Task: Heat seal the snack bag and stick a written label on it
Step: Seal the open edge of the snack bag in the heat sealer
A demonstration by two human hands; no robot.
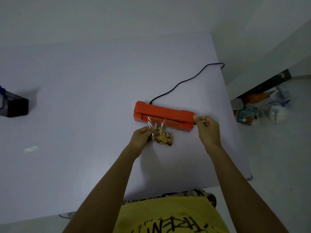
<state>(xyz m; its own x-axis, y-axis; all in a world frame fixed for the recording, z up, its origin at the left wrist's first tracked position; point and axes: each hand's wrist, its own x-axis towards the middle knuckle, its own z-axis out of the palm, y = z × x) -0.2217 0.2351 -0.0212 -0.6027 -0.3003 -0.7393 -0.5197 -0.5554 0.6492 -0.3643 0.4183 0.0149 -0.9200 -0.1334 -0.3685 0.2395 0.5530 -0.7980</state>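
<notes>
An orange heat sealer [164, 115] lies on the white table [84, 98], its black cord [186, 80] running off the far right edge. A clear snack bag [160, 135] with chocolate-chip cookies lies just in front of it, its open top reaching up to the sealer's slot. My left hand [143, 137] pinches the bag's left side. My right hand [207, 129] is at the sealer's right end, thumb on its top corner and fingers curled. A small pale strip, perhaps a label [30, 149], lies at the left of the table.
A dark box-like holder [16, 105] stands at the table's left edge. On the floor to the right are bottles, a packet and plastic bags [262, 108]. The table's right edge runs close past the sealer.
</notes>
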